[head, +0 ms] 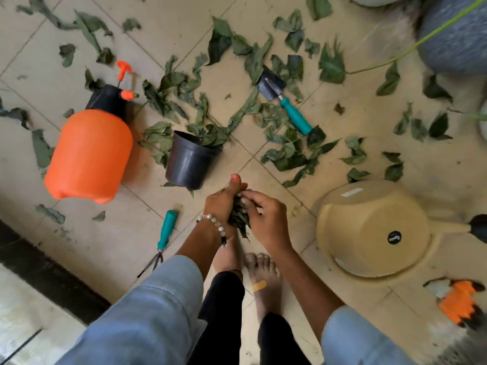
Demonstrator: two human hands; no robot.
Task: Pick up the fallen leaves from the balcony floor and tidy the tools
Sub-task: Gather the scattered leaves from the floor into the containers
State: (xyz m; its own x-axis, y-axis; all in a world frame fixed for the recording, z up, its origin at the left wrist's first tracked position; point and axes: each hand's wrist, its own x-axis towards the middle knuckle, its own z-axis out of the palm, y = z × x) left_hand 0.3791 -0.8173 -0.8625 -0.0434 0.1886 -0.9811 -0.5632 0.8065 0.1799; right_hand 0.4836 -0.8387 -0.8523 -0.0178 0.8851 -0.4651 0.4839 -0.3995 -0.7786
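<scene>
the left hand (223, 204) is gripping a bunch of leaves (239, 219), its fingers curling round the top of the bunch and its thumb pointing up. the right hand (266, 217) is pressing against the same bunch from the other side, its fingertips pinching the upper leaves just beside the left thumb. the bunch is sitting between the two palms, with its lower tips hanging down below the wrists, above the bare feet. more fallen leaves (287, 154) are lying scattered over the tiled floor (276, 27) ahead of the hands. a black pot (188, 162) is lying tipped just up and left of the hands, with leaves at its mouth. an orange sprayer (91, 154) is lying on its side left of the pot. a trowel (286, 101) with a teal handle is lying among the leaves further ahead, and a hand rake (163, 235) with a teal handle is lying left of the left wrist. a beige watering can (371, 230) is lying on its side to the right.
</scene>
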